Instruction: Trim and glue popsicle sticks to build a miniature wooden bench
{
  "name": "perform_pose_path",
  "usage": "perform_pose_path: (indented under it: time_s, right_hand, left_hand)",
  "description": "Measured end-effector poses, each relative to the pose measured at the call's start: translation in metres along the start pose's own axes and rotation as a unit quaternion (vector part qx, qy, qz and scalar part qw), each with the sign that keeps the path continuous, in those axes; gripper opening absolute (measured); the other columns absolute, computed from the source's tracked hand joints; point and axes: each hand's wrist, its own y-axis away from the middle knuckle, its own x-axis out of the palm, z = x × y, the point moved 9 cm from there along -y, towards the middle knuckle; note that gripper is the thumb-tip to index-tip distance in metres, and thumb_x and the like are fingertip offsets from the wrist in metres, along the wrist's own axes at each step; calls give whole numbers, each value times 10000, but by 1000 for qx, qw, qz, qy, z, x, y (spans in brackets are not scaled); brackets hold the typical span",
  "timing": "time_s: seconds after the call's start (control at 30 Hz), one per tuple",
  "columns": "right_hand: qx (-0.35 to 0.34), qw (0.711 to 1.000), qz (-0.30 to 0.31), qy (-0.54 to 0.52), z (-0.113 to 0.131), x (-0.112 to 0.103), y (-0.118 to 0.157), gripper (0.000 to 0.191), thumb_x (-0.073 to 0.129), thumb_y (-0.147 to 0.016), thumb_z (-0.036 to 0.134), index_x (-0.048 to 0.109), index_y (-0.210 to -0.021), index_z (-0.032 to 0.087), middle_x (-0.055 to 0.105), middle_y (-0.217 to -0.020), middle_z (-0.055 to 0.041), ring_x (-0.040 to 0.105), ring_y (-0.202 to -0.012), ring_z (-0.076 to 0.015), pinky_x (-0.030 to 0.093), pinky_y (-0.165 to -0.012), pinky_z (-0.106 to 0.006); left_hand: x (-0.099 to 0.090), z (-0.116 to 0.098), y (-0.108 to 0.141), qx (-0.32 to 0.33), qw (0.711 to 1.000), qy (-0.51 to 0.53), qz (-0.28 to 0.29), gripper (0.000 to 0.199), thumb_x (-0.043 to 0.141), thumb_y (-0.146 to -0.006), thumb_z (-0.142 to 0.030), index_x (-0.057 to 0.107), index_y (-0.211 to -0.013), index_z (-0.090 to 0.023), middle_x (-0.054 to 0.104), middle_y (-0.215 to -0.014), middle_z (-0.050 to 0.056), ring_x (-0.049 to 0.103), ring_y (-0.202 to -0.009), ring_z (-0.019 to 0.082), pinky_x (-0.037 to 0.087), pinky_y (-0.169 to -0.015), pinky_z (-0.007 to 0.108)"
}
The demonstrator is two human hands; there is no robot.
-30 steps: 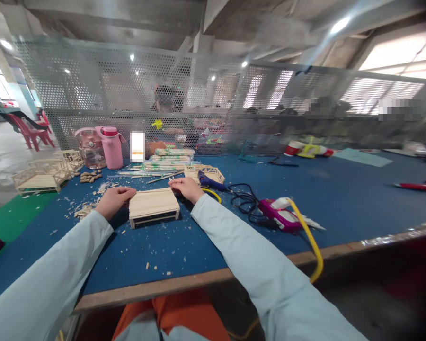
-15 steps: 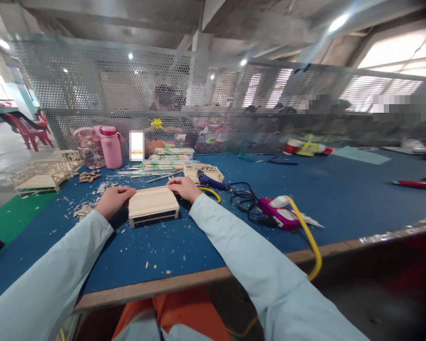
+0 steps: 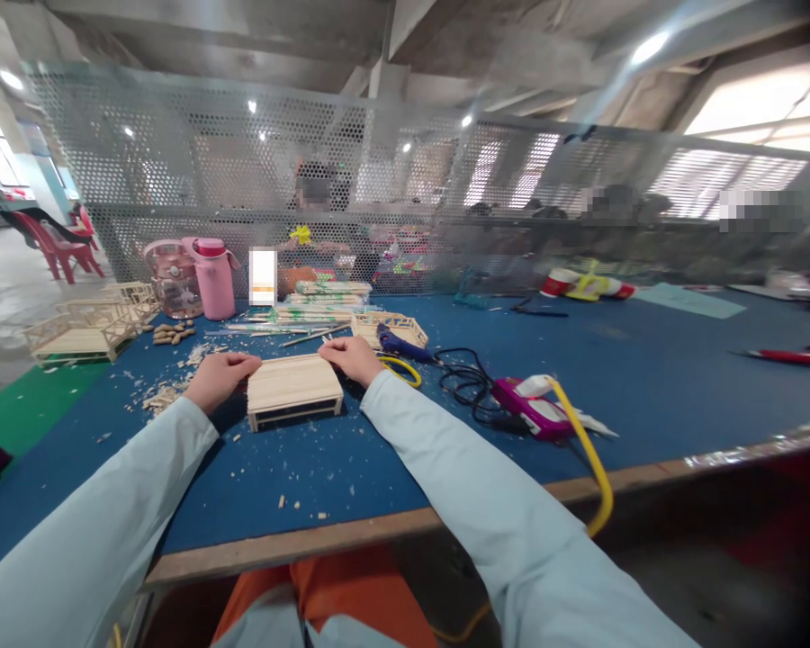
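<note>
A small platform of pale wooden sticks (image 3: 294,385), with a slatted top and short legs, stands on the blue table (image 3: 391,468). My left hand (image 3: 221,378) is closed on its far left corner, thumb and fingers pinched together. At the far right corner, my right hand (image 3: 352,358) grips the edge in the same way. Behind my right hand lies a blue glue gun (image 3: 405,343), resting on a second stick frame (image 3: 413,326) with railings. The fingertips of both hands partly cover the platform's back edge.
Bundled sticks (image 3: 320,301) lie at the back beside a pink bottle (image 3: 214,283) and a clear jug (image 3: 175,281). Peanuts (image 3: 172,334) and wood scraps (image 3: 166,396) are at left, near finished stick frames (image 3: 85,337). A purple power strip (image 3: 530,409) with a yellow cable sits right.
The view has shifted very slightly. Both hands keep their hold on the stick platform, which stays in the same place on the table.
</note>
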Motion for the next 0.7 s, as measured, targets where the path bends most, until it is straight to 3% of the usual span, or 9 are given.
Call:
perform_pose_path:
  time_s: [0.13, 0.33, 0.43, 0.53, 0.7]
  right_hand:
    - [-22, 1000, -6, 15, 7, -3, 2, 171, 590, -657, 280, 689, -664, 141, 613, -581, 5, 551, -619, -125, 400, -591, -217]
    - [-38, 999, -15, -19, 15, -4, 4, 121, 611, -632, 249, 659, -595, 144, 574, -503, 24, 524, -562, -123, 385, -578, -227]
    - [-45, 996, -46, -68, 19, -10, 5, 111, 610, -641, 237, 608, -569, 152, 573, -511, 27, 524, -558, -114, 399, -588, -223]
    - [-41, 984, -97, -147, 19, -22, 4, 110, 518, -740, 266, 533, -675, 178, 590, -570, 35, 541, -545, -93, 419, -573, -207]
    - [0, 953, -117, -280, 12, -35, 2, 73, 458, -784, 248, 419, -743, 202, 613, -621, 37, 581, -536, -71, 449, -525, -181]
  left_hand:
    - [2, 3, 0, -30, 999, 37, 11, 307, 743, -537, -355, 681, -704, -105, 613, -564, 4, 513, -498, 100, 429, -503, 229]
    - [-2, 9, -1, -99, 989, 103, 32, 292, 602, -715, -396, 649, -712, -108, 637, -624, 51, 560, -508, 114, 455, -458, 223]
    - [3, 9, 2, -106, 986, 119, 57, 229, 661, -680, -314, 664, -757, -99, 624, -602, 39, 537, -464, 97, 434, -418, 200]
    - [11, 7, 6, -105, 982, 134, 76, 216, 735, -587, -164, 677, -775, -77, 612, -559, 31, 529, -444, 93, 448, -431, 201]
    - [3, -1, 10, -92, 976, 199, 6, 125, 663, -625, -45, 641, -742, -84, 634, -619, 44, 575, -492, 96, 474, -465, 183]
